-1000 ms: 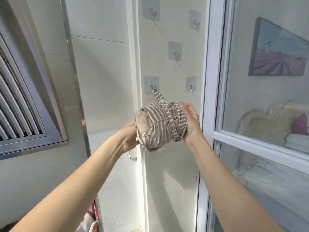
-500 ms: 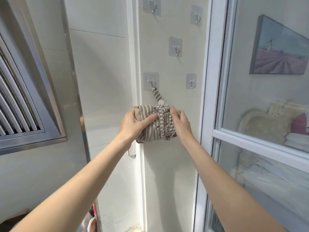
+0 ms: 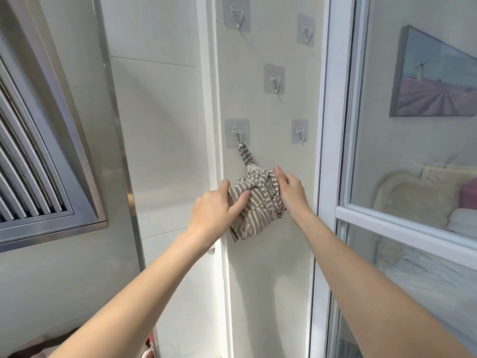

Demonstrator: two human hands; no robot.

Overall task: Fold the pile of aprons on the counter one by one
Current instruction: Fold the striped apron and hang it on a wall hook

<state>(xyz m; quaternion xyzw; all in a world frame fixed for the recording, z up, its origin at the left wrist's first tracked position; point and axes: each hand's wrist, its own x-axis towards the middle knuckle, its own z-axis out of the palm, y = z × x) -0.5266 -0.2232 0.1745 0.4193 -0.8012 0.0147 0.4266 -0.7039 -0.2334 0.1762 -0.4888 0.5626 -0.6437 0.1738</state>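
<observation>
Striped brown-and-cream cloth, the bundled apron (image 3: 254,204), hangs against the pale wall panel (image 3: 268,267) by a narrow strap loop (image 3: 244,155) caught on the lower-left adhesive hook (image 3: 238,134). Its long axis runs roughly up and down, leaning a little: the strap end points up and to the left toward the hook, and the bulkier folded end points down, below both hands. The left hand (image 3: 215,210) grips the bundle's left side, thumb laid across the front of the cloth and fingers wrapped behind its upper left edge. The right hand (image 3: 290,188) holds the right side, thumb at the top near the knot where the strap leaves the bundle, fingers curled round the back out of sight. Between the two grips the stripes slant and bunch. Above the hands, four more hooks (image 3: 275,80) are stuck to the same panel; right of the right hand stands a white window frame (image 3: 326,161).
</observation>
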